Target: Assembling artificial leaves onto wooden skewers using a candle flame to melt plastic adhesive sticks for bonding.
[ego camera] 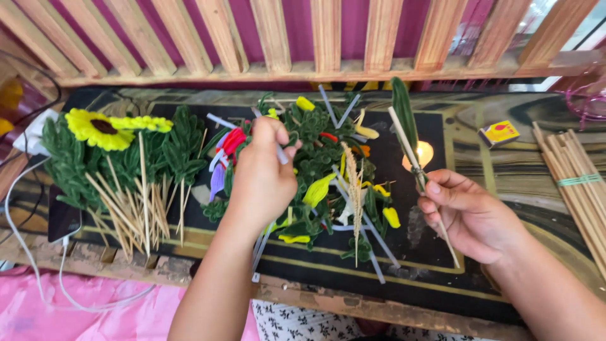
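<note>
My left hand [262, 170] is closed on a thin grey pipe-cleaner stem [281, 153], held over a heap of green, yellow and red craft pieces [315, 158] on the dark table [442, 278]. My right hand [467, 215] grips a wooden stick with a green fuzzy leaf [404, 113] bound to its top. The stick slants up and to the left from my palm. A small lit flame [421, 155] shows just behind that stick.
Finished green leaf stems and a yellow sunflower [101, 129] on sticks lie at the left. At the right edge sits a bundle of bare wooden sticks [577, 183], with a small yellow matchbox [499, 134] behind it. A wooden slatted rail [328, 38] runs along the back. White cables [38, 265] hang at the left.
</note>
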